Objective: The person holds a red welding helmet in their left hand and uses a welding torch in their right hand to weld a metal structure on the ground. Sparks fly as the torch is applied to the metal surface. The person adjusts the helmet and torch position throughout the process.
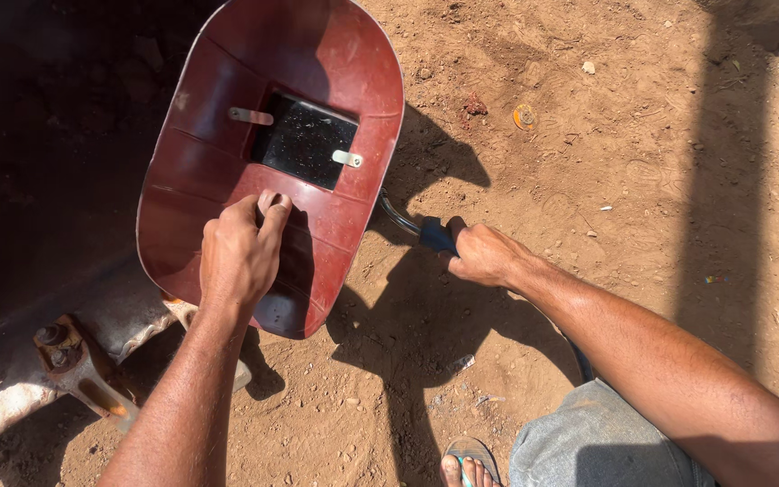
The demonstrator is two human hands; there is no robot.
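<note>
left hand (238,257) is closed on the inside of a dark red welding shield (268,162), fingers curled round what looks like its handle, thumb up toward the window. shield is held up, tilted, hollow side facing the camera, w/ a dark rectangular glass window (304,140) in the middle & two small metal clips (347,159) at its edges. lower rim of shield hangs over the dirt, left of centre in view.

right hand (484,255) is fisted round a blue-handled electrode holder (435,235); the black front end curves away behind the shield's right edge, so the tip can't be seen. a dark cable (581,359) shows below the right forearm near the knee.

outward: under the left forearm sits grey metal hardware (65,356), rusty, w/ a bolt & bracket-like part, partly in deep shade; can't tell what it belongs to. upper left of view is near black shadow.

ground is dry reddish-brown dirt (642,162) w/ pebbles & bits of litter. a small round orange-ish disc (524,116) lies up right of the shield, well apart from both hands. hard shadows of shield & arms fall between the two hands.

bottom edge: grey trouser knee (588,446) & toes in a sandal (468,464) just beside it.
</note>
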